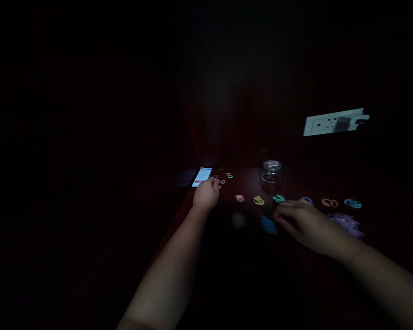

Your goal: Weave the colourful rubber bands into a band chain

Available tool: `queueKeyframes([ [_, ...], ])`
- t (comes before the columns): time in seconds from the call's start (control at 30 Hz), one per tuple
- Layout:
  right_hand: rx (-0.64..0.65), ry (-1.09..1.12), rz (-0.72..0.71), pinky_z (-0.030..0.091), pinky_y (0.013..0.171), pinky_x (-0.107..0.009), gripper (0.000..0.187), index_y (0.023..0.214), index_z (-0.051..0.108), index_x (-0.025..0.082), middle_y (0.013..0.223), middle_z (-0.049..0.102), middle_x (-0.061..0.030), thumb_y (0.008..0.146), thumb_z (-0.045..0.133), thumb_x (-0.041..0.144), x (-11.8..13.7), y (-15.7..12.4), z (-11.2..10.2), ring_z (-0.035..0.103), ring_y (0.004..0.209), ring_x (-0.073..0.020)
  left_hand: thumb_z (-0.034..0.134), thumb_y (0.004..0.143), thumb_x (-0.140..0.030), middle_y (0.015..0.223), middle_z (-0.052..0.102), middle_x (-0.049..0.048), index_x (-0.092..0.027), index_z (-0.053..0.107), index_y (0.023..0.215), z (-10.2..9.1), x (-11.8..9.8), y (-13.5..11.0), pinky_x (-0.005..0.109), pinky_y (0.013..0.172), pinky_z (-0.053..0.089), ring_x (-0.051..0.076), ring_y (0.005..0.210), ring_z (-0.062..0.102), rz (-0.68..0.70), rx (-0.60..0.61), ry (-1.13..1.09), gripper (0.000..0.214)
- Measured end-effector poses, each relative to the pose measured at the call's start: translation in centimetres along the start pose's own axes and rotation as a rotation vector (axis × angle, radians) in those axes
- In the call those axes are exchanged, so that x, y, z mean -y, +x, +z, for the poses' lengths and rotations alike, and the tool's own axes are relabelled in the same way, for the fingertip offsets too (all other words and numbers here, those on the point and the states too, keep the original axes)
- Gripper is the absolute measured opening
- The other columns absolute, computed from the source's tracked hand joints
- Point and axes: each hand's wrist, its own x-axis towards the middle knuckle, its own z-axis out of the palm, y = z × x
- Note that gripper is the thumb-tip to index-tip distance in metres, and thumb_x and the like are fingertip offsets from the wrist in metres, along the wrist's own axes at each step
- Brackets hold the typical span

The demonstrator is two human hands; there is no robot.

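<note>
My left hand (207, 194) is closed, its fingertips pinched beside a few loose hair ties, including a small pink hair tie (223, 182). Whatever those fingertips hold, if anything, is too small to make out. My right hand (304, 224) hovers low over the table with fingers bent and thumb drawn in. It is just below the green hair ties (278, 198) and right of a pile of small blue pieces (269, 224); its fingertips' contents are hidden. Pink hair ties (240, 198) and yellow hair ties (259, 200) lie in the same row.
A lit phone (202, 177) lies by my left hand. Behind the row stands a clear lidded jar (271, 173). Orange hair ties (329, 202), blue hair ties (353, 203), a purple pile (347, 224) and a dull yellowish pile (239, 220) lie about. A wall socket (333, 123) holds a plug.
</note>
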Motion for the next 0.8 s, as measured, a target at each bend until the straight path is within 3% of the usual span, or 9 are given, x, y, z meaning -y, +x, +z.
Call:
queueKeyframes([
  [0.2, 0.016, -0.022, 0.052, 0.037, 0.073, -0.036, 0.022, 0.078, 0.061, 0.021, 0.082, 0.066, -0.003, 0.093, 0.046, 0.022, 0.5, 0.1, 0.2, 0.06, 0.075, -0.0188, 0.039, 0.097, -0.021, 0.113, 0.071, 0.0084, -0.02, 0.066, 0.111, 0.2, 0.2, 6.0, 0.028, 0.09, 0.047, 0.019, 0.102, 0.065, 0.03, 0.086, 0.166, 0.03],
  [0.4, 0.008, -0.064, 0.114, 0.036, 0.075, -0.038, 0.023, 0.076, 0.06, 0.022, 0.081, 0.065, -0.0022, 0.093, 0.045, 0.022, 0.4, -0.1, 0.3, 0.059, 0.075, -0.0198, 0.057, 0.092, -0.027, 0.111, 0.068, 0.0091, -0.018, 0.067, 0.107, 2.3, 0.1, 12.7, 0.036, 0.092, 0.051, 0.021, 0.102, 0.064, 0.029, 0.303, 0.3, 0.02],
  [0.53, -0.012, -0.083, 0.157, 0.036, 0.077, -0.04, 0.023, 0.08, 0.062, 0.022, 0.085, 0.067, -0.0032, 0.094, 0.044, 0.021, 0.3, -0.2, 0.3, 0.06, 0.079, -0.0215, 0.057, 0.094, -0.034, 0.123, 0.059, 0.0107, -0.015, 0.057, 0.123, 4.5, 0.0, 14.6, 0.043, 0.088, 0.054, 0.022, 0.105, 0.061, -0.001, 0.367, 0.379, 0.035],
  [0.8, -0.014, -0.067, 0.183, 0.037, 0.079, -0.041, 0.024, 0.079, 0.06, 0.021, 0.086, 0.067, -0.0047, 0.095, 0.043, 0.021, 0.8, -0.1, -0.1, 0.06, 0.081, -0.0214, 0.058, 0.093, -0.034, 0.123, 0.059, 0.0112, -0.014, 0.056, 0.123, 6.2, 0.6, 15.4, 0.043, 0.089, 0.054, 0.022, 0.105, 0.061, -0.014, 0.375, 0.423, 0.036],
])
